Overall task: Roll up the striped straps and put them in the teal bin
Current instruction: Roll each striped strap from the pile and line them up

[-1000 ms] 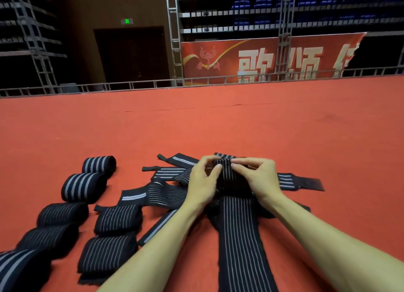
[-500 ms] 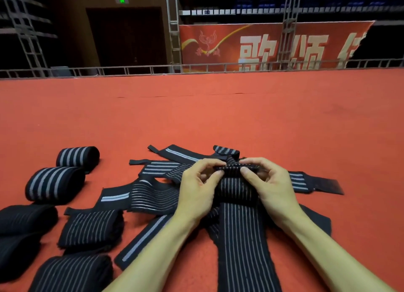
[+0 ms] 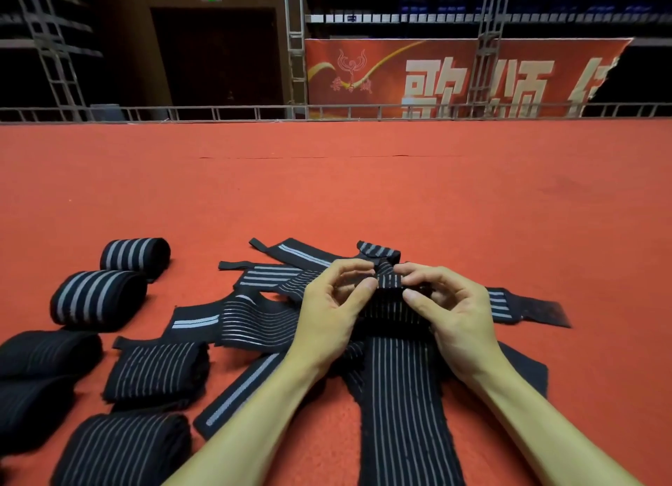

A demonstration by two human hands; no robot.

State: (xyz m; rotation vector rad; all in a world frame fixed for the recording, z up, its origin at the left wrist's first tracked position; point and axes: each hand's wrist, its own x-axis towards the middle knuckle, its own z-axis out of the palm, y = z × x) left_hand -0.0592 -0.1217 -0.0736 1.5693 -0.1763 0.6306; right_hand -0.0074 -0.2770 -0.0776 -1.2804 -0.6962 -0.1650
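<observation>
A long black strap with thin grey stripes (image 3: 403,405) runs from the bottom edge up to my hands, where its far end is curled into a small roll. My left hand (image 3: 332,314) and my right hand (image 3: 451,314) pinch that roll from either side with thumbs and fingertips. Under and around it lies a heap of loose striped straps (image 3: 262,314) on the red carpet. Several rolled straps (image 3: 98,300) lie in rows at the left. No teal bin is in view.
The red carpet (image 3: 363,194) stretches far ahead to a low metal railing (image 3: 327,112). Behind it hang a red banner (image 3: 454,78) and scaffold trusses. One strap's dark end (image 3: 538,309) sticks out to the right of my hands.
My fingers have turned the strap's end further over, so the roll is tighter and my hands are closer together. The view has tipped down a little, so the rolled straps sit lower left.
</observation>
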